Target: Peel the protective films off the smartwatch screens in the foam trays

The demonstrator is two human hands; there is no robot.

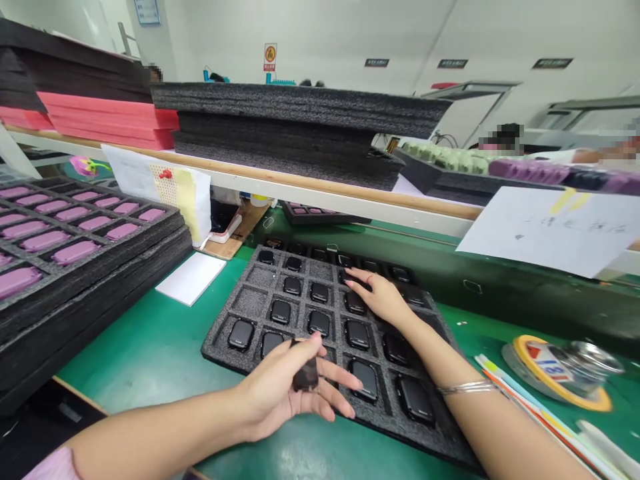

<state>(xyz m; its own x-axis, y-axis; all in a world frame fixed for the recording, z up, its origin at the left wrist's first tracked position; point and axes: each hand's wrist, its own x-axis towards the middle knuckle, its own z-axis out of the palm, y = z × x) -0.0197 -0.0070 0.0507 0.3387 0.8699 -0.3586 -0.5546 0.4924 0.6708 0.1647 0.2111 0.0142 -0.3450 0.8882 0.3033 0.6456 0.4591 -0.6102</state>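
My left hand (295,387) is turned partly palm up near the front edge of a black foam tray (253,300). A small dark, glossy watch case (306,373) rests in it, held by the thumb against the palm, with the other fingers spread. My right hand (383,297) reaches over the tray, its fingers stretched out and apart. Its fingertips touch or hover just over a black watch case (345,275) in a back compartment; I cannot tell which. Several more black rounded-square watch cases (357,333) lie in the compartments, and some compartments on the left are bare.
Stacked foam trays with purple pieces (75,252) stand at left, beside a white paper pad (191,278). A shelf (320,183) carrying black foam sheets (280,127) crosses behind. A round yellow-rimmed container (555,373) and thin coloured sticks (540,417) lie at right.
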